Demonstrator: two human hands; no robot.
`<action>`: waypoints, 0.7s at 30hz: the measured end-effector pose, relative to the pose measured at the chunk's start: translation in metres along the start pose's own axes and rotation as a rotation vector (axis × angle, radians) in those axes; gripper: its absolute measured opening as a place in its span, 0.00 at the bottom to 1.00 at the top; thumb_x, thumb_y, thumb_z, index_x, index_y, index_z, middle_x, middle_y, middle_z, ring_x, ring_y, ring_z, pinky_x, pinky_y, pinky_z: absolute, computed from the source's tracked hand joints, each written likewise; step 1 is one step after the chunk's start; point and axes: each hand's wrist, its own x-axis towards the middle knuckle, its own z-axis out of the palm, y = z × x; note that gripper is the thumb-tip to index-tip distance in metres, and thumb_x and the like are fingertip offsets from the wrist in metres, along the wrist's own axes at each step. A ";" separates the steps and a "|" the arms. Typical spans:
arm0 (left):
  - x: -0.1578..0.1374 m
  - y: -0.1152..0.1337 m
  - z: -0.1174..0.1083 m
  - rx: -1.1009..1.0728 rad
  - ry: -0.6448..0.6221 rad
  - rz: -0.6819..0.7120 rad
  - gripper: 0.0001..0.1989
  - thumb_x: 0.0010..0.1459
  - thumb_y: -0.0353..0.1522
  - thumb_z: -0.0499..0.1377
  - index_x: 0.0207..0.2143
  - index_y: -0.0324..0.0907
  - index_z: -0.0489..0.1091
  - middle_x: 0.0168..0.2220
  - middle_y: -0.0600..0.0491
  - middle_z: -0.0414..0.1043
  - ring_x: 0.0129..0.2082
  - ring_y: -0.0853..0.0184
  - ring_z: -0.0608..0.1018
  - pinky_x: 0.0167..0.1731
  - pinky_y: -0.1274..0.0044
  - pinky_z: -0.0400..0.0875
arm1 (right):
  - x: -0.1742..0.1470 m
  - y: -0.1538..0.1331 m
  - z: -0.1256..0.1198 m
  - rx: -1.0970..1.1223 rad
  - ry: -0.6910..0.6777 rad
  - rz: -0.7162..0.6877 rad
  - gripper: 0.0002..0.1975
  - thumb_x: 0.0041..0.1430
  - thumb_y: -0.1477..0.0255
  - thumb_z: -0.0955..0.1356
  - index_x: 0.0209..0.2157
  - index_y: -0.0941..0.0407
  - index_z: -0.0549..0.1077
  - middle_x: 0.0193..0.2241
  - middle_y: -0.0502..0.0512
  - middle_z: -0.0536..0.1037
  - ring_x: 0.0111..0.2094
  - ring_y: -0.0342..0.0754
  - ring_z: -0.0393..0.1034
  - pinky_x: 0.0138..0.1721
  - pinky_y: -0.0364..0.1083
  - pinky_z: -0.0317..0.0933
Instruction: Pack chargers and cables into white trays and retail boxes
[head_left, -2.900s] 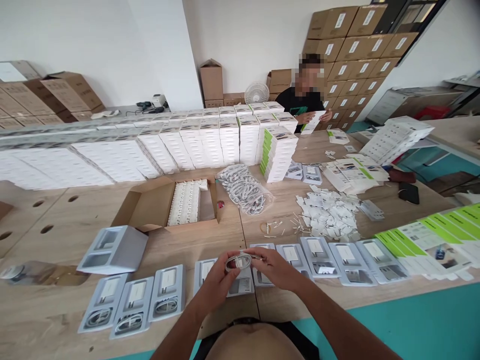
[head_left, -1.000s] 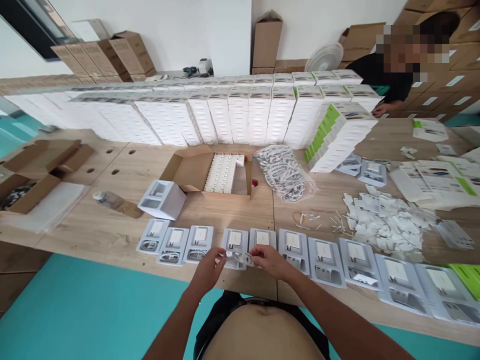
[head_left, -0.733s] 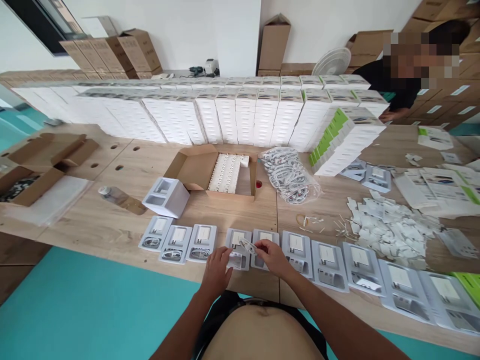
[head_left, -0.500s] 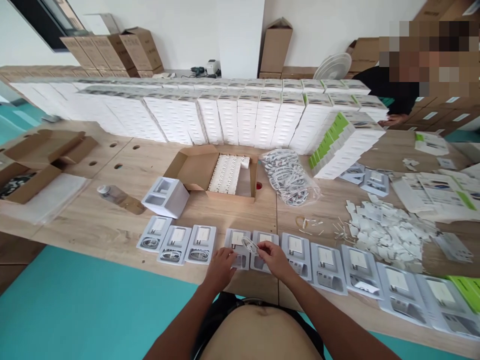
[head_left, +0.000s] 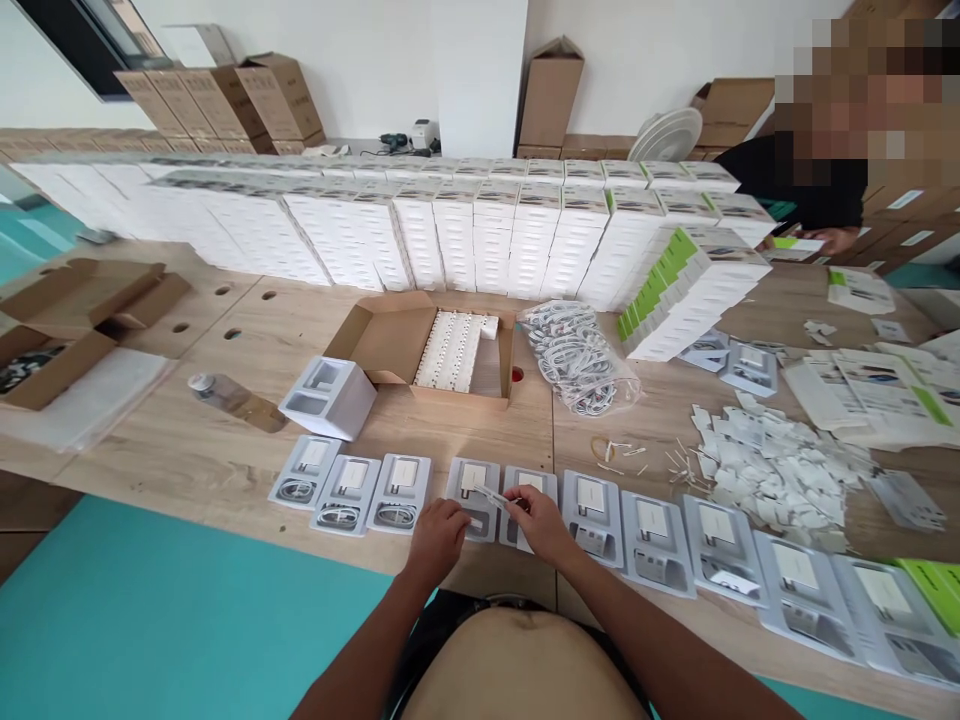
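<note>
My right hand [head_left: 536, 522] pinches a small coiled white cable [head_left: 491, 496] over a grey insert tray [head_left: 480, 475]. The coil is seen nearly edge-on. My left hand [head_left: 437, 542] is at that tray's lower left side, fingers curled together; a small whitish bit shows by the fingertips, too small to name. Inside the tray lies a white rectangular piece [head_left: 471, 477]. A neighbouring tray [head_left: 550, 484] is partly covered by my right hand. To the left, three trays [head_left: 421, 478] each contain a white piece and a coiled cable [head_left: 395, 515].
More trays [head_left: 654, 535] run along the front edge to the right. Behind are a clear bag of cables [head_left: 577, 355], an open carton [head_left: 375, 340], a bottle [head_left: 236, 400] and a heap of white pieces [head_left: 772, 465]. Stacked white boxes [head_left: 495, 235] wall off the back. A co-worker [head_left: 817, 190] stands far right.
The cable coil has tilted from showing its loop to nearly edge-on, and my right hand has shifted slightly left and down. My left hand moved a little left. The co-worker's hand now has a white-green item.
</note>
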 end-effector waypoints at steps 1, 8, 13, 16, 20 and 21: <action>0.000 0.000 0.001 0.005 0.013 -0.005 0.07 0.59 0.27 0.55 0.34 0.44 0.73 0.37 0.50 0.74 0.40 0.60 0.72 0.41 0.68 0.64 | 0.001 0.000 0.000 -0.012 -0.003 -0.006 0.10 0.57 0.69 0.63 0.36 0.56 0.74 0.28 0.51 0.76 0.28 0.46 0.69 0.31 0.44 0.61; -0.010 0.003 0.004 0.007 0.027 0.033 0.06 0.59 0.31 0.57 0.32 0.43 0.73 0.32 0.50 0.74 0.40 0.59 0.72 0.41 0.66 0.65 | 0.002 -0.009 0.008 -0.145 -0.053 -0.126 0.07 0.58 0.72 0.64 0.37 0.55 0.74 0.32 0.52 0.75 0.31 0.46 0.69 0.35 0.44 0.62; -0.015 0.005 0.004 0.005 0.046 0.081 0.05 0.58 0.30 0.57 0.35 0.43 0.74 0.33 0.48 0.76 0.45 0.56 0.72 0.46 0.62 0.64 | 0.000 -0.004 0.022 -0.287 -0.173 -0.268 0.06 0.57 0.77 0.65 0.35 0.55 0.73 0.33 0.52 0.74 0.35 0.45 0.69 0.38 0.43 0.61; -0.018 -0.002 0.008 -0.008 0.066 0.100 0.07 0.59 0.28 0.55 0.33 0.43 0.74 0.32 0.48 0.76 0.42 0.59 0.74 0.44 0.65 0.67 | -0.002 0.003 0.030 -0.400 -0.250 -0.342 0.06 0.58 0.77 0.65 0.36 0.56 0.73 0.35 0.53 0.74 0.37 0.45 0.69 0.39 0.42 0.61; -0.025 -0.012 0.009 -0.033 0.090 0.099 0.09 0.61 0.29 0.54 0.31 0.44 0.73 0.31 0.50 0.75 0.36 0.64 0.76 0.38 0.72 0.71 | 0.003 0.010 0.042 -0.573 -0.329 -0.425 0.08 0.61 0.77 0.63 0.33 0.57 0.74 0.35 0.55 0.74 0.36 0.46 0.68 0.38 0.43 0.60; -0.027 -0.014 0.008 -0.035 0.097 0.092 0.09 0.61 0.29 0.53 0.31 0.44 0.72 0.32 0.50 0.75 0.36 0.65 0.76 0.38 0.73 0.71 | 0.005 0.011 0.045 -0.613 -0.347 -0.446 0.08 0.61 0.77 0.63 0.32 0.58 0.74 0.33 0.56 0.74 0.35 0.47 0.68 0.38 0.44 0.59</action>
